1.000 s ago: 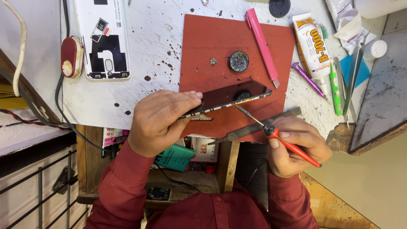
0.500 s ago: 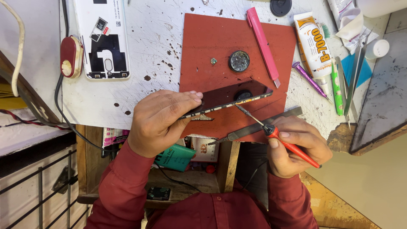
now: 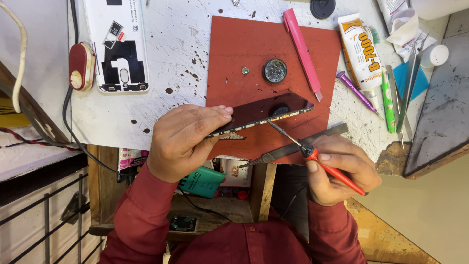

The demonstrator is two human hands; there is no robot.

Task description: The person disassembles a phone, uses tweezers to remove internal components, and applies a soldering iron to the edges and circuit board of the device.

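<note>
The near end of the dark phone [image 3: 266, 113] is covered by the left hand [image 3: 183, 139], so the grip there cannot be fully seen. The lower handle of the red screwdriver [image 3: 325, 164] and part of the grey tweezers [image 3: 293, 146] are hidden inside the right hand [image 3: 339, 168]. The white back cover [image 3: 117, 44] and black disc [image 3: 322, 6] are cut off by the top edge.

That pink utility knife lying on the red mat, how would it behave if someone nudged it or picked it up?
The pink knife looks flat-sided and slim, so it would probably slide rather than roll. Its plastic-looking body suggests it is light and stiff. It lies flat on the red mat, so tipping seems unlikely.
</note>
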